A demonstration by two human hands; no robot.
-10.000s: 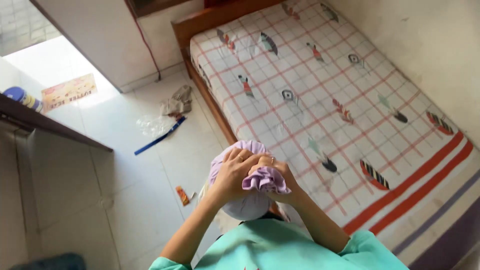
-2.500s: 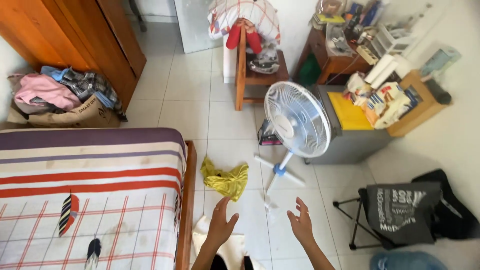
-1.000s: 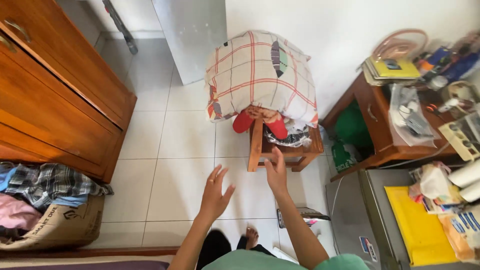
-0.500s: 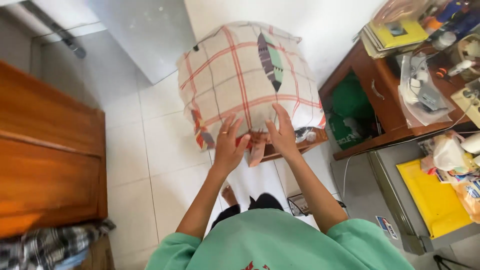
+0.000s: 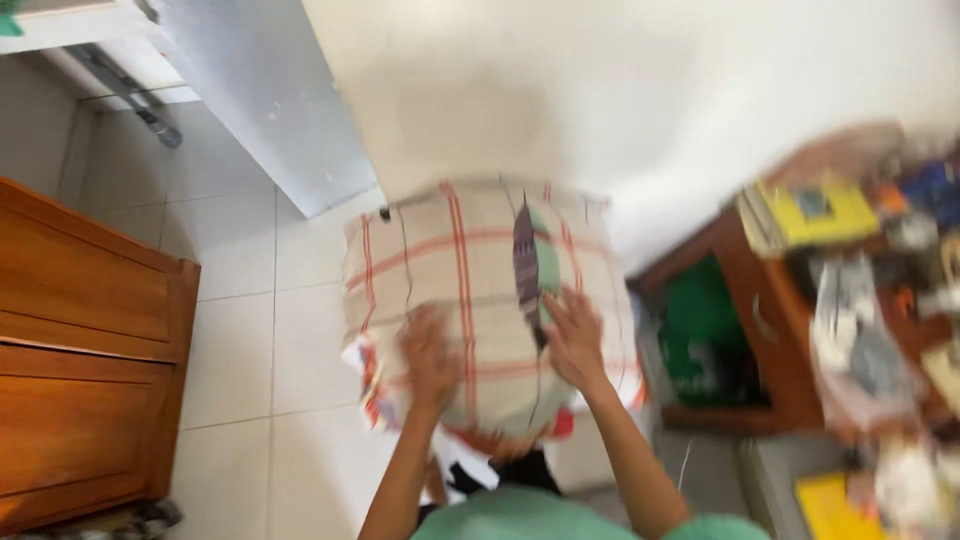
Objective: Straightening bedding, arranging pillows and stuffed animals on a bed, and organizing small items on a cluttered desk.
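Both arms reach forward, left hand (image 5: 430, 357) and right hand (image 5: 575, 338) spread flat.

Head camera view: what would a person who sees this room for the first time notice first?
First the big checked pillow in the middle, cream with red lines and a feather print; the left hand and right hand are both pressed flat on it. Then the orange-brown wooden cabinet on the left. At the right stands a cluttered wooden table, too blurred to tell its things apart.
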